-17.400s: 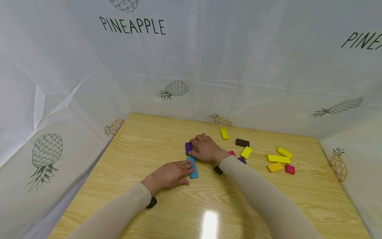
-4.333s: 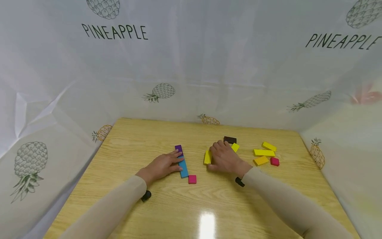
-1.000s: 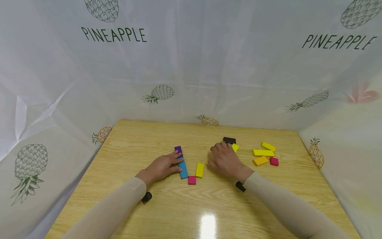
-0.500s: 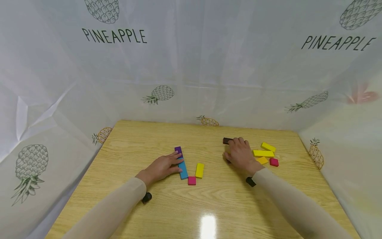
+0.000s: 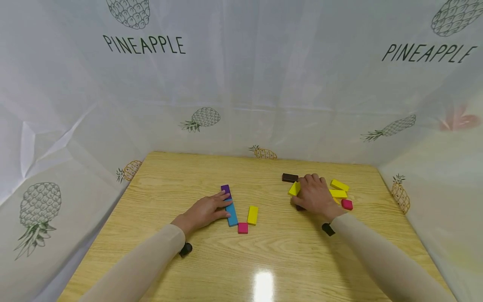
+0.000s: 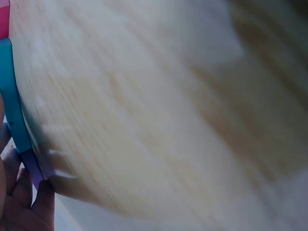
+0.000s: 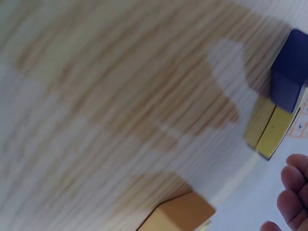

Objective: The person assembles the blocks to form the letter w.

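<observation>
My left hand lies with fingers stretched over a blue block and the purple block at its far end. In the left wrist view, fingertips also sit along the purple block. A pink square block is at the blue block's near end, with a yellow block slanting up beside it. Over the loose blocks on the right is my right hand, its loosely bent fingers holding nothing in the right wrist view. A yellow block and a mostly covered dark purple block lie at its left side.
A dark brown block lies behind the right hand. Farther right are two yellow blocks, a partly hidden orange block and a red block. A pineapple-print sheet hangs behind the wooden table.
Over the last second my right hand shifts right, uncovering the brown and yellow blocks. The left hand stays put. Since the oldest frame, pink and yellow blocks have joined the blue one.
</observation>
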Action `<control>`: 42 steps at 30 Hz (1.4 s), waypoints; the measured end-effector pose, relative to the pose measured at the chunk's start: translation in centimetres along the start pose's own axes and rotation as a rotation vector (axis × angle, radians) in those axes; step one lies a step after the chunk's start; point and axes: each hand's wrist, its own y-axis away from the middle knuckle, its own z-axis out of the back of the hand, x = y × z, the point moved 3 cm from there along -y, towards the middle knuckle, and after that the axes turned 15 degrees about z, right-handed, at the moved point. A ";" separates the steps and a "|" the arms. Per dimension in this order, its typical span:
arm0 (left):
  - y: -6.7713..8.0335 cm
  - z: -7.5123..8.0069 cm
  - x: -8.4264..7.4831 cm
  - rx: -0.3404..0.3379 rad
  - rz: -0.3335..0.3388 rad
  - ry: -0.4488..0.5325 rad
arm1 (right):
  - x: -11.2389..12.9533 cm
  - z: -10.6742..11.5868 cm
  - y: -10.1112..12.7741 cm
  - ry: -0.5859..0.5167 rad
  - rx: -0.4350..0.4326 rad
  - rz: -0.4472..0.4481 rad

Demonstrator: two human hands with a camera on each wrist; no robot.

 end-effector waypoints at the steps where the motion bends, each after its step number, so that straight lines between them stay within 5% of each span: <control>1: 0.0 0.0 0.0 0.001 0.003 -0.002 | -0.2 -0.1 0.1 0.000 0.003 -0.001; 26: 0.1 0.1 -0.1 0.008 0.010 -0.009 | -1.0 -1.0 -0.2 -0.063 0.041 -0.048; 42: 0.2 0.3 -0.3 0.019 0.023 0.003 | 1.2 0.6 -1.4 0.023 -0.080 0.067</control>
